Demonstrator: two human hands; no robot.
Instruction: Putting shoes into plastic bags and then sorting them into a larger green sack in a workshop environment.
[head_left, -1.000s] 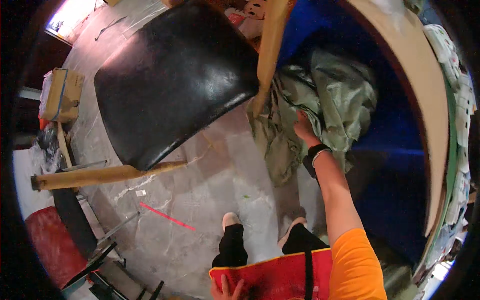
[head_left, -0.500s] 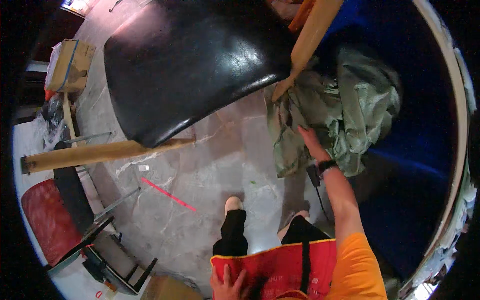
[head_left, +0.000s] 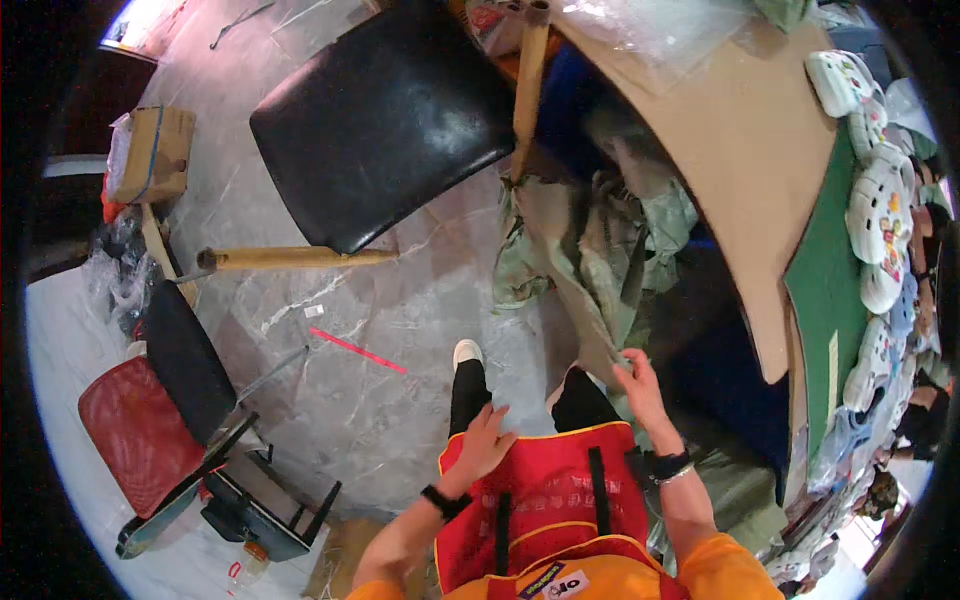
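Note:
A crumpled grey-green woven sack [head_left: 580,265] hangs and lies in folds beneath the table, right of centre. My right hand [head_left: 643,388] pinches a drawn-out edge of it between thumb and fingers, low and close to my right knee. Over the red apron [head_left: 570,475] on my lap hovers my left hand [head_left: 486,445], its fingers loosely stretched and holding nothing. More greenish sack cloth [head_left: 735,495] shows beside my right forearm.
A black padded chair [head_left: 385,125] with wooden legs stands ahead. At right is a tan tabletop [head_left: 700,150], with white clogs [head_left: 880,215] along a green board [head_left: 825,290]. Left are a carton [head_left: 155,150] and a red-backed chair [head_left: 140,430]. Red tape [head_left: 357,351] lies on the floor.
My right hand has come back toward my lap, pulling a fold of the sack with it. My left hand has risen off the apron. The view has shifted, showing the tabletop and clogs.

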